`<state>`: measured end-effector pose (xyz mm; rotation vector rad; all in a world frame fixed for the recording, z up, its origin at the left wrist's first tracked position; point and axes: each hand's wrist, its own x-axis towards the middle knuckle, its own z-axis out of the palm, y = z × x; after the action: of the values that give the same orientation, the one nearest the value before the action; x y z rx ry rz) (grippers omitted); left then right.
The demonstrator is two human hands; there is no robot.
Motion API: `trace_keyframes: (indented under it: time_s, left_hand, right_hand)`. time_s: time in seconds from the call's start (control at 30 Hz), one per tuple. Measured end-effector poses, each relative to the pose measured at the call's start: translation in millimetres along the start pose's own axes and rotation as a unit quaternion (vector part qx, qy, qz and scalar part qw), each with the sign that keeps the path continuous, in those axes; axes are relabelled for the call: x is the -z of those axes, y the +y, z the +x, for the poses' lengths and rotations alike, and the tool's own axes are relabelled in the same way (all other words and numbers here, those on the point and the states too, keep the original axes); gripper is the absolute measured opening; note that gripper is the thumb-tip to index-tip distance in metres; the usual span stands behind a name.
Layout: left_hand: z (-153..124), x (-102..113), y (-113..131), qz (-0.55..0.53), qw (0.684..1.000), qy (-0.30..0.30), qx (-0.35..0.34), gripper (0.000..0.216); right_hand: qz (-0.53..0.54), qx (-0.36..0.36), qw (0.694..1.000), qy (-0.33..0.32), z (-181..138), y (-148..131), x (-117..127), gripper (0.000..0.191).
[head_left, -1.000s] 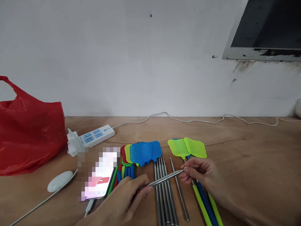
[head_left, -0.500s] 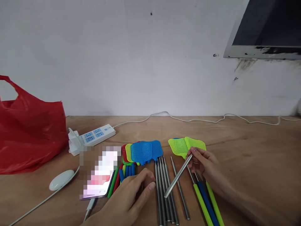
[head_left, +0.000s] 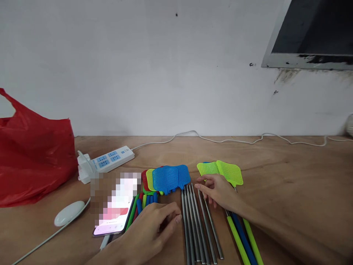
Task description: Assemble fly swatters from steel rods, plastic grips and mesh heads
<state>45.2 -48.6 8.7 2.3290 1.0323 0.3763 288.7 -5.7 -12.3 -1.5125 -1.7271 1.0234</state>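
Note:
Several metal rods (head_left: 194, 228) lie side by side in a row, pointing away from me. My right hand (head_left: 217, 189) is over the far ends of the two rightmost rods, its thumb and index finger slightly apart beside a rod tip. My left hand (head_left: 154, 230) rests on the table just left of the row, loosely curled, with nothing visible between thumb and index finger. Beyond the rods lie blue fly swatter heads (head_left: 169, 178), overlapping red, yellow and green ones. Yellow-green swatter heads (head_left: 230, 172) with yellow and blue handles (head_left: 240, 235) lie to the right, partly behind my right hand.
Coloured handle tubes (head_left: 147, 199) lie beside a lit phone (head_left: 113, 217), partly behind my left hand. Farther left are a white oval device (head_left: 69, 213), a power strip (head_left: 114, 159) and a red plastic bag (head_left: 38, 158). A white cable (head_left: 226, 141) runs along the wall.
My right hand has moved left and lowered the metal rod it held raised. That rod now lies in the row beside the others. My left hand has barely moved.

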Motion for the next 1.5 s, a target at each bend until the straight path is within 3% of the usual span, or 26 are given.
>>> trace_keyframes:
  time_s: [0.17, 0.33, 0.53, 0.7, 0.8, 0.87, 0.93, 1.13, 1.3, 1.5]
  left_hand:
    - [-4, -1, -3, 0.022, 1.0, -0.003, -0.016, 0.029]
    - [-6, -2, -6, 0.049, 0.997, -0.003, -0.058, 0.025]
    - [-8, -2, -10, 0.121, 0.986, -0.026, -0.108, 0.023]
    - [-7, -1, -9, 0.138, 0.982, -0.031, -0.122, 0.022]
    - [-7, -1, -9, 0.145, 0.982, -0.023, -0.121, 0.024]
    - [-7, -1, -9, 0.14, 0.983, -0.01, -0.119, 0.025]
    - [-8, -1, -10, 0.129, 0.985, 0.013, -0.111, 0.024]
    - [-10, -4, -14, 0.073, 0.992, 0.08, -0.061, 0.025]
    - [-10, 2, -6, -0.033, 0.995, 0.089, -0.033, 0.028]
    - [-11, 5, 2, -0.098, 0.994, 0.036, 0.018, 0.027]
  right_hand:
    - [-0.166, 0.052, 0.983, 0.066, -2, 0, 18, 0.024]
    - [-0.302, 0.038, 0.946, 0.111, -9, 8, 38, 0.026]
    - [-0.415, 0.012, 0.907, 0.074, -19, 8, 35, 0.026]
    - [-0.409, 0.011, 0.91, 0.065, -22, 9, 29, 0.028]
    - [-0.298, 0.001, 0.951, 0.084, -20, 13, 29, 0.029]
    - [-0.121, -0.012, 0.988, 0.093, -18, 15, 30, 0.029]
    - [0.046, -0.025, 0.994, 0.092, -15, 15, 32, 0.027]
    - [0.243, -0.066, 0.966, 0.054, -17, 3, 28, 0.033]
    - [0.47, -0.077, 0.879, 0.0, -29, -11, 10, 0.035]
    - [0.503, -0.017, 0.864, 0.021, -39, -16, -7, 0.029]
